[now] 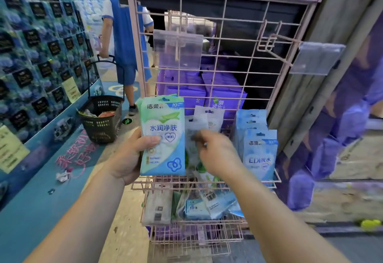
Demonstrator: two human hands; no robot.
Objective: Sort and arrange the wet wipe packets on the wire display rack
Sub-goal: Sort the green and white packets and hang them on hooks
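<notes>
A pink wire display rack (232, 24) stands in front of me. My left hand (130, 155) grips a small stack of green-and-blue wet wipe packets (163, 134), upright, in front of the rack's left side. My right hand (217, 153) reaches into the middle basket, fingers pinched on a grey-white packet (193, 130) standing there; motion blur hides the exact grip. Light blue packets (259, 150) stand in a row at the basket's right. Loose packets (199, 204) lie jumbled in the lower basket.
Two empty hooks with clear price-tag holders (178, 49) (317, 57) stick out from the rack's upper grid. Purple packs (219, 95) sit behind the grid. A black shopping basket (101, 117) stands on the floor at left, beside a person in blue walking away. A blue product wall lines the left.
</notes>
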